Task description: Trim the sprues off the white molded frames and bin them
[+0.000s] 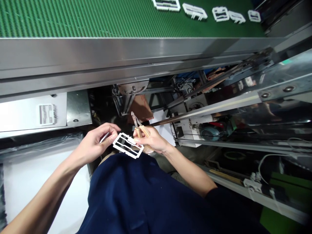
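Note:
My right hand (153, 139) is closed around side cutters (139, 126) with yellowish handles, their jaws pointing up and away from me. The same hand's thumb presses on a white plastic frame (125, 151) with several openings, held tilted above my lap. At the frame's left corner is my left hand (97, 143), its fingers curled and the thumb close to the index finger. A thin white sliver shows between those fingers; what it is I cannot make out. Whether the left thumb grips the frame's edge is also unclear.
Several similar white frames lie on the green conveyor belt (85, 19) behind a metal side rail (122, 52). Another white frame (47, 114) rests on a white surface at left. Below that is a white sheet-lined area (48, 182). Metal machine bars (207, 110) run along the right.

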Tool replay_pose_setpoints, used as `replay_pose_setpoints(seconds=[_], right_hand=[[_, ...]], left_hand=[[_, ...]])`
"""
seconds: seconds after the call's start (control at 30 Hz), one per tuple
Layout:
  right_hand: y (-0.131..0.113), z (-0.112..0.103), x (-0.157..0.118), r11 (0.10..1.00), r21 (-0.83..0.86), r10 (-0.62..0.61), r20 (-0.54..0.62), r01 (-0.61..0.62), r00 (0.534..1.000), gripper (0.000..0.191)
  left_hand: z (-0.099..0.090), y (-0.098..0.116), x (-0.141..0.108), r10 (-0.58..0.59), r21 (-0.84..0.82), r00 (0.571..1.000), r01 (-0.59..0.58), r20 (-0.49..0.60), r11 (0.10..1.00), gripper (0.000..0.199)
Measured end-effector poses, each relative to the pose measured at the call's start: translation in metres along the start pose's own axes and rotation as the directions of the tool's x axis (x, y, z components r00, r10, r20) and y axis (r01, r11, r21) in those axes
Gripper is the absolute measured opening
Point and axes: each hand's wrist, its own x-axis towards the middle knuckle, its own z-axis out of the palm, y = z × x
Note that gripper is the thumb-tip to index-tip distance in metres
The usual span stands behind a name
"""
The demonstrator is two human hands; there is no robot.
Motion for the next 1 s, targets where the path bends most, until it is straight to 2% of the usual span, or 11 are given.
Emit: replay_pose_setpoints(seconds=[0.07, 0.1, 0.3, 0.37, 0.47, 0.53, 0.63, 0.73, 0.8, 0.87, 1.0], right_hand=[[0.005, 0.001, -0.001, 1.000, 0.007, 0.009, 0.011, -0.009, 1.000, 0.032], [0.008, 0.003, -0.002, 1.000, 0.010, 0.011, 0.022, -0.011, 1.000, 0.032], [0.046, 0.020, -0.011, 0.999, 0.001, 0.042, 0.132, -0.042, 0.990, 0.030], [0.053, 0.023, -0.015, 0.995, -0.083, 0.073, 0.150, -0.061, 0.986, 0.030], [0.042, 0.021, -0.023, 0.920, -0.391, 0.055, 0.091, -0.015, 0.994, 0.026], [0.022, 0.014, -0.031, 0.771, -0.636, -0.017, 0.042, 0.040, 0.999, 0.024], [-0.014, 0.003, -0.043, 0.419, -0.897, -0.101, 0.105, 0.138, 0.989, 0.024], [-0.041, 0.000, -0.052, 0.042, -0.972, -0.044, 0.230, 0.231, 0.972, 0.026], [-0.052, 0.003, -0.053, -0.133, -0.954, 0.022, 0.268, 0.269, 0.963, 0.026], [-0.058, 0.008, -0.052, -0.229, -0.928, 0.070, 0.285, 0.293, 0.956, 0.024], [-0.065, 0.015, -0.048, -0.305, -0.887, 0.098, 0.333, 0.347, 0.938, 0.017]], left_hand=[[-0.001, 0.009, -0.006, 0.110, 0.044, 0.993, -0.109, -0.029, 0.993, 0.016], [-0.001, 0.014, -0.009, 0.138, 0.050, 0.990, -0.137, -0.004, 0.989, 0.015], [0.000, 0.025, -0.032, 0.100, 0.019, 0.964, -0.108, 0.246, 0.994, 0.016], [0.002, 0.024, -0.039, 0.072, 0.029, 0.960, -0.083, 0.270, 0.996, 0.017], [0.004, 0.022, -0.046, 0.036, 0.064, 0.965, -0.054, 0.258, 0.996, 0.020], [0.005, 0.022, -0.048, 0.019, 0.090, 0.971, -0.042, 0.240, 0.995, 0.020], [0.008, 0.023, -0.046, 0.015, 0.097, 0.974, -0.038, 0.227, 0.995, 0.018], [0.010, 0.025, -0.043, 0.018, 0.096, 0.973, -0.041, 0.231, 0.994, 0.016], [0.012, 0.026, -0.040, 0.019, 0.110, 0.972, -0.046, 0.235, 0.993, 0.015], [0.013, 0.027, -0.038, 0.019, 0.131, 0.970, -0.053, 0.243, 0.990, 0.014], [0.014, 0.029, -0.036, 0.024, 0.173, 0.964, -0.072, 0.266, 0.982, 0.015]])
